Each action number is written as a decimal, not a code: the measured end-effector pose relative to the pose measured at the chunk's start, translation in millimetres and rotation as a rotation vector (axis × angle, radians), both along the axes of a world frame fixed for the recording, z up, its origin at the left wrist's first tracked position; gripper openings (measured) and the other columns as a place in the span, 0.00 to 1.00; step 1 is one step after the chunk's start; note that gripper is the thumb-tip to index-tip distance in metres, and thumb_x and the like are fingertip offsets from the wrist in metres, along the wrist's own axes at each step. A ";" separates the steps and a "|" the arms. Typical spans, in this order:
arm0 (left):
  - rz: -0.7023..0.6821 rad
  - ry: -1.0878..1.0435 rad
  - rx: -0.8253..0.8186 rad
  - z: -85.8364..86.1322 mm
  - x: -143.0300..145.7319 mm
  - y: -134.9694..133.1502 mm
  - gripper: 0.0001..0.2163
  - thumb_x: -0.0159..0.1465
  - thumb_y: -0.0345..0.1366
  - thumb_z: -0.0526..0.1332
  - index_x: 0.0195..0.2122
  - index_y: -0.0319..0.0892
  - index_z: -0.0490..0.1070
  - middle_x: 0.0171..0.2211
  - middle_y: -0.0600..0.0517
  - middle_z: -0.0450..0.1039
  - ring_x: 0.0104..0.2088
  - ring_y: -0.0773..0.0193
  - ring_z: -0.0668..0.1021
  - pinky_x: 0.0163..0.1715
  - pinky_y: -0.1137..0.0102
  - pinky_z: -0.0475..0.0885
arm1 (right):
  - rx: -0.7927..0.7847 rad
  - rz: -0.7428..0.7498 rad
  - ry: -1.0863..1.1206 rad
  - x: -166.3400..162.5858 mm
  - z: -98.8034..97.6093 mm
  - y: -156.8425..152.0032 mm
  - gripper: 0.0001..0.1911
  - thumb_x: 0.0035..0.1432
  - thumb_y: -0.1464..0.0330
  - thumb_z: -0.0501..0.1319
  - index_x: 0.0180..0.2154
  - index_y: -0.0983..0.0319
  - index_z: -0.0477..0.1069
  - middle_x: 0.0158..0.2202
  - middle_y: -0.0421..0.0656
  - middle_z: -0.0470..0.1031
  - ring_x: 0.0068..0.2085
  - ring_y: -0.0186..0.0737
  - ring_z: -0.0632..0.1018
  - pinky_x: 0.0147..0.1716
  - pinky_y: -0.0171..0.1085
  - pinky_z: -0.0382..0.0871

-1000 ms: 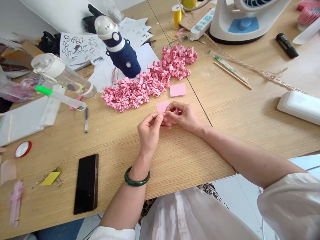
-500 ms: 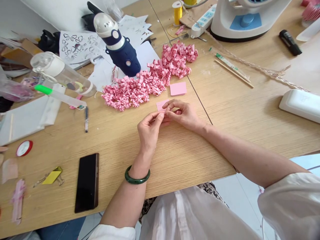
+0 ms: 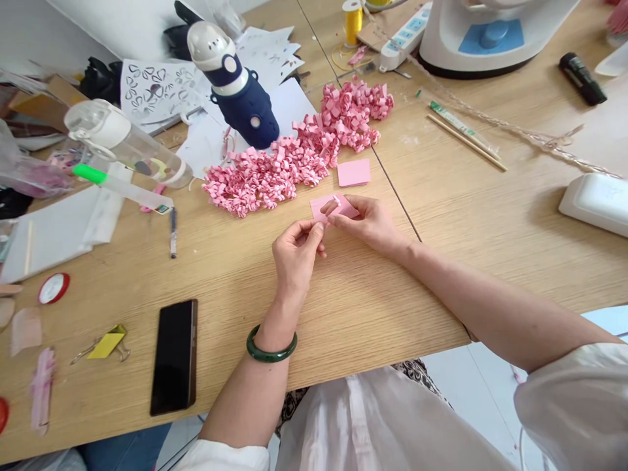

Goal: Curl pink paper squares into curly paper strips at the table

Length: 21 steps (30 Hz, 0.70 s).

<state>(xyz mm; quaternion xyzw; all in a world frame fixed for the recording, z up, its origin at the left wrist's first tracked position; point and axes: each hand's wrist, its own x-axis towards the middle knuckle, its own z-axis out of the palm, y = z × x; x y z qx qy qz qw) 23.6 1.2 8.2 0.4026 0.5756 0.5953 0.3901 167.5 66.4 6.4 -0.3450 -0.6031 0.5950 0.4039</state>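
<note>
My left hand [image 3: 296,252] and my right hand [image 3: 367,221] meet at the middle of the wooden table [image 3: 466,216], fingertips pinched together. A small pink paper square [image 3: 324,204] shows just behind the fingers, and my right fingers pinch its edge. Whatever my left fingertips pinch is too small to name. Another pink paper square [image 3: 354,173] lies flat a little farther back. Behind both stretches a heap of curled pink paper strips [image 3: 294,157]. A green bangle [image 3: 271,351] circles my left wrist.
A black phone [image 3: 175,356] and a yellow binder clip [image 3: 106,343] lie near the front left. A navy and white bottle [image 3: 235,85], a clear bottle [image 3: 122,144], cut-out white paper sheets [image 3: 161,88], a pen [image 3: 173,232], wooden sticks [image 3: 466,140] and a fan base [image 3: 490,36] surround the workspace.
The view shifted slightly. My right fingers have uncurled a little, so more of the pink square shows behind them. My left hand stays pinched in about the same place.
</note>
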 end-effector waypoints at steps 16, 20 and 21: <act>-0.057 -0.332 -0.126 2.6 1.6 1.9 0.08 0.53 0.37 0.72 0.28 0.38 0.80 0.26 0.53 0.77 0.22 0.73 0.75 0.23 0.76 0.76 | -0.083 0.043 0.075 -1.6 2.7 -0.2 0.07 0.56 0.66 0.68 0.35 0.62 0.74 0.33 0.41 0.78 0.36 0.36 0.77 0.40 0.35 0.72; -0.074 -0.365 -0.113 3.2 1.6 2.8 0.09 0.51 0.38 0.74 0.30 0.38 0.81 0.26 0.53 0.78 0.22 0.74 0.75 0.23 0.77 0.76 | -0.099 0.055 0.125 -2.2 3.1 -0.1 0.06 0.56 0.67 0.68 0.32 0.61 0.73 0.31 0.40 0.77 0.34 0.35 0.77 0.40 0.36 0.72; -0.078 -0.368 -0.109 3.2 1.8 2.9 0.10 0.50 0.38 0.74 0.30 0.38 0.81 0.26 0.53 0.78 0.22 0.74 0.75 0.23 0.77 0.76 | -0.098 0.060 0.134 -2.2 3.2 -0.2 0.06 0.56 0.66 0.68 0.32 0.61 0.73 0.30 0.40 0.77 0.34 0.35 0.77 0.39 0.36 0.72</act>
